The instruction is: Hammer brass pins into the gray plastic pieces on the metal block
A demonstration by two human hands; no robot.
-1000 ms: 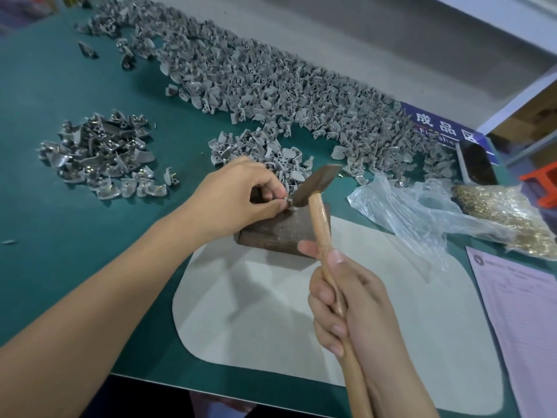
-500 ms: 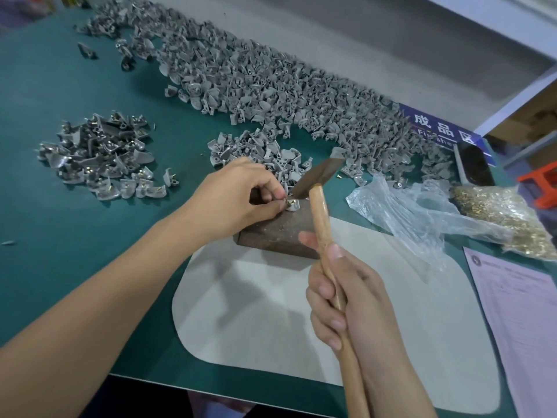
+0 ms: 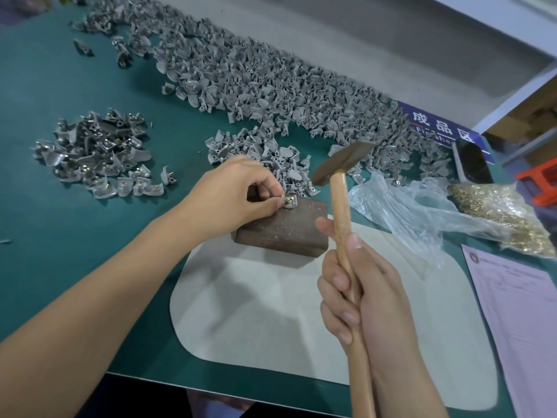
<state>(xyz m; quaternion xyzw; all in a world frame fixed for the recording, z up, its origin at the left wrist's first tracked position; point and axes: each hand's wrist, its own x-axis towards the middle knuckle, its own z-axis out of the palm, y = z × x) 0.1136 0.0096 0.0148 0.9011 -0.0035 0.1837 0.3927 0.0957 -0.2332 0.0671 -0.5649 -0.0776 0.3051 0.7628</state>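
- The left hand [image 3: 232,191] pinched a gray plastic piece [image 3: 290,203] on the metal block's [image 3: 283,227] far-left corner, a brass pin [image 3: 288,200] standing in it.
- The right hand [image 3: 367,294] clenched the hammer [image 3: 342,203], its head raised above the block.
- Best to strike squarely down on the pin, clear of the pinching fingertips.
- The piece looked small, curved and matte; the block sat at the pale mat's [image 3: 271,312] far edge on the tabletop [image 3: 60,242].

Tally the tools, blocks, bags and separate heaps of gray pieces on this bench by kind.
Hammer: 1
Metal block: 1
Plastic bags, one with brass pins, one empty: 2
Heaps of gray pieces, left, middle, back: 3
Total: 7
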